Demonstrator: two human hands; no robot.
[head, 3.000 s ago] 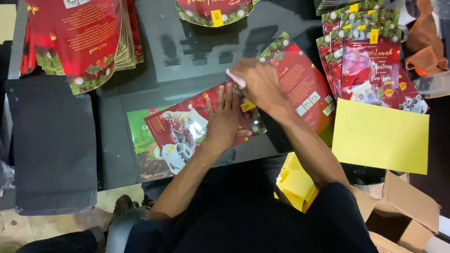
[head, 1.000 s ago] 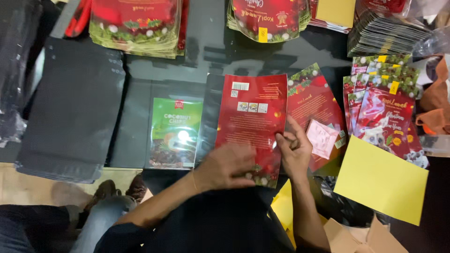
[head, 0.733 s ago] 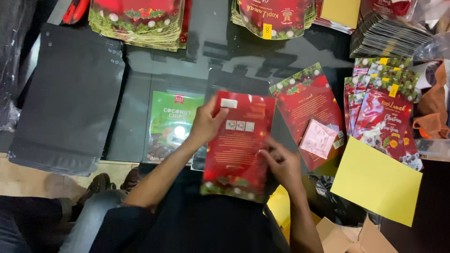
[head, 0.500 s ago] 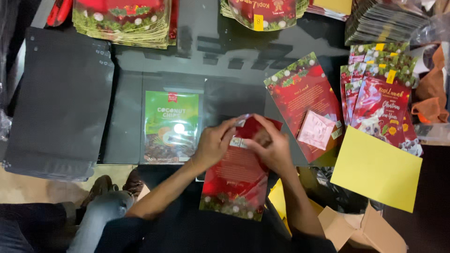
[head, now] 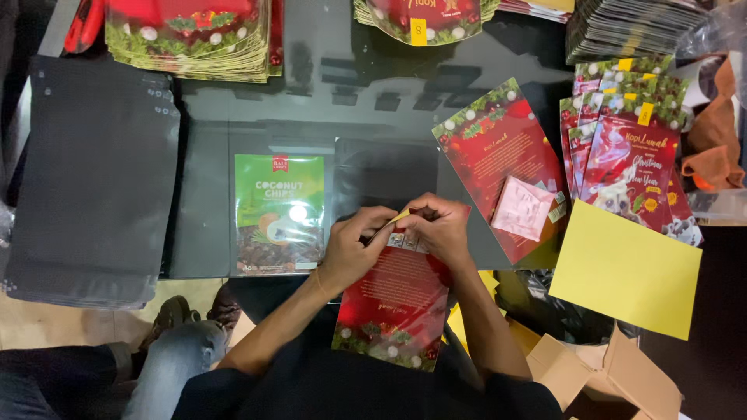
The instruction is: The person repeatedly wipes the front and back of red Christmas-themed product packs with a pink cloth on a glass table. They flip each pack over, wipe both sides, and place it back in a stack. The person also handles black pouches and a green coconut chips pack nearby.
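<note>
While both your hands, left [head: 350, 253] and right [head: 437, 229], pinch the red pouch [head: 397, 299] at its top, you seem mid-opening; next, spread it carefully.

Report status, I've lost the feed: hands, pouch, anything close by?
Left hand and right hand pinch red pouch at its top edge. Green pouch lies left, apart. Nothing blocking.

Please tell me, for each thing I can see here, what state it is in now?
Red pouch: held by both hands at its top edge, hanging over the table edge.
Left hand: gripping the pouch top.
Right hand: gripping the pouch top.
Green pouch: flat on the table, face up, untouched.
Pink sachet: lying on another red pouch.
Yellow sheet: flat, to the right.
Black bags: stacked flat, to the left.
</note>
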